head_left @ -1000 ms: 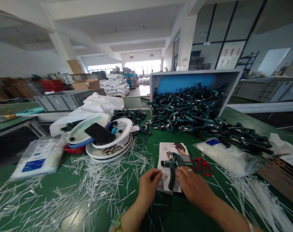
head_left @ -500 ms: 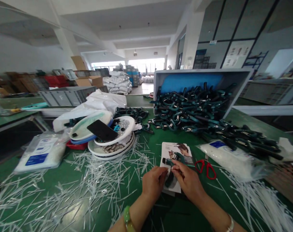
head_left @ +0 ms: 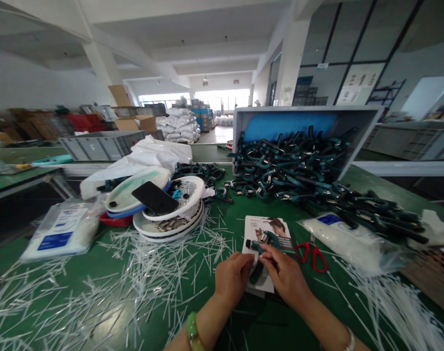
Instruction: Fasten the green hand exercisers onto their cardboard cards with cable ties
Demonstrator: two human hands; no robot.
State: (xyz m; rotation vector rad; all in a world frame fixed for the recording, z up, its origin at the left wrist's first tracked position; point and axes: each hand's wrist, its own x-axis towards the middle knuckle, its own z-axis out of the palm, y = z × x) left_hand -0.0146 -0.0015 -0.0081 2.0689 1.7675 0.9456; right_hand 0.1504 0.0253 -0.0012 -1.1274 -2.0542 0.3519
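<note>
In front of me a printed card (head_left: 252, 226) lies on the green table. On it rests a teal and black plier-like hand tool (head_left: 272, 239) with a curved jaw, a metal part and a dark handle. My left hand (head_left: 232, 277) is closed in a pinch at the card's left edge, beside the tool. My right hand (head_left: 288, 274) is closed too, its fingertips against the tool's middle. What lies between the fingertips of each hand is too small and hidden to make out. Red-handled scissors (head_left: 319, 259) lie just right of the card.
White cable ties (head_left: 149, 273) litter the table's left side; another bundle (head_left: 401, 302) lies at right. A tipped grey crate (head_left: 361, 141) spills similar tools (head_left: 291, 161). Stacked bowls (head_left: 167, 234) carry small parts and a black phone (head_left: 154, 197). Plastic bags (head_left: 66, 231) stand outward.
Almost nothing differs. Both hands stay at the tool and card, with only a slight shift of the fingers and the tool.
</note>
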